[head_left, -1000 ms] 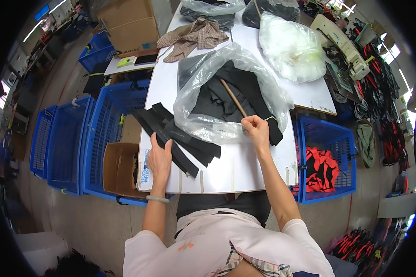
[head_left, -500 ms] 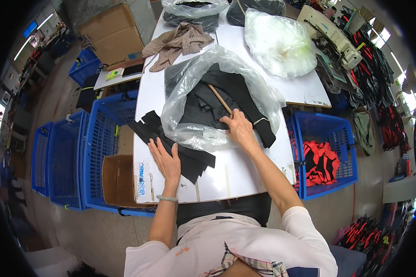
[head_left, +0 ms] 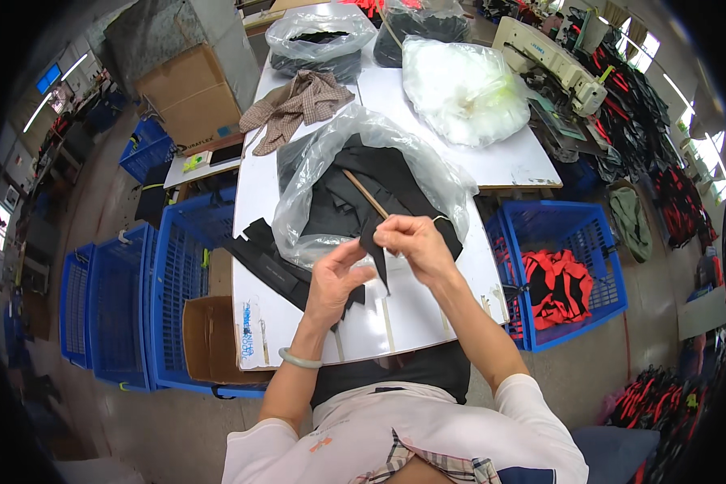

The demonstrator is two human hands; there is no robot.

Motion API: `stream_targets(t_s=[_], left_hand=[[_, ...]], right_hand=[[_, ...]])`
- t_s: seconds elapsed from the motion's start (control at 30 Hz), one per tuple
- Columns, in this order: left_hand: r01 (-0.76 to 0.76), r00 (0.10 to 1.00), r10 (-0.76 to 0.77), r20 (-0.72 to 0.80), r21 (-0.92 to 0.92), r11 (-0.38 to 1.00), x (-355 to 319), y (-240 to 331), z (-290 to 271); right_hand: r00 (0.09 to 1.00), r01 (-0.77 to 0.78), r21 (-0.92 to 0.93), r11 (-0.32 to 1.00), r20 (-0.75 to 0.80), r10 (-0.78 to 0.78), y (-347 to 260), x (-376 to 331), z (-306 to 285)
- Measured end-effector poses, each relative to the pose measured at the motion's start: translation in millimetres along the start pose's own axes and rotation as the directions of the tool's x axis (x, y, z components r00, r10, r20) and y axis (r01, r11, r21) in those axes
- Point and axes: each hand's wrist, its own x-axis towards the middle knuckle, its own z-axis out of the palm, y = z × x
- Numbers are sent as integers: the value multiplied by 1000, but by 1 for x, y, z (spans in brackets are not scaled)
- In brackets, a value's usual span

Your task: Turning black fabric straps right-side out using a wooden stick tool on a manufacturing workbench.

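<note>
My right hand point(head_left: 418, 246) is closed in a pinch, gripping a slim wooden stick point(head_left: 365, 192) and the top of a black fabric piece point(head_left: 377, 248). That piece hangs down to a point between my hands. Beside it, my left hand point(head_left: 335, 282) is open, thumb and fingers apart, fingertips close to the fabric; whether they touch it I cannot tell. A clear plastic bag point(head_left: 297, 189) lies with its mouth wide, full of dark folded fabric point(head_left: 331, 202). Black fabric strips point(head_left: 274, 262) fan out on the white table point(head_left: 298, 343), partly hidden by my left hand.
Blue plastic crates point(head_left: 119, 302) stand left of the table; another crate point(head_left: 605, 286) on the right holds red and black fabric point(head_left: 552, 286). Farther back lie a checked cloth point(head_left: 298, 105), a stuffed translucent bag point(head_left: 464, 93) and a sewing machine point(head_left: 548, 64).
My left hand has lifted off the strips and moved right, toward the right hand. My right hand has drawn closer with the stick, and a black piece now hangs from it.
</note>
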Motion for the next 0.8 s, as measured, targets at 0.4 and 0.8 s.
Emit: stream_targets(t_s=[0.4,0.8], left_hand=[[-156,984,120,128,321,934,-27,18,22],[-407,910,286,299,525,747,-36,26,20]], right_hand=[[907,421,-395,816,165,-388,-35,-63,21],[822,562,-461,687,224,-523,-49,-84,14]])
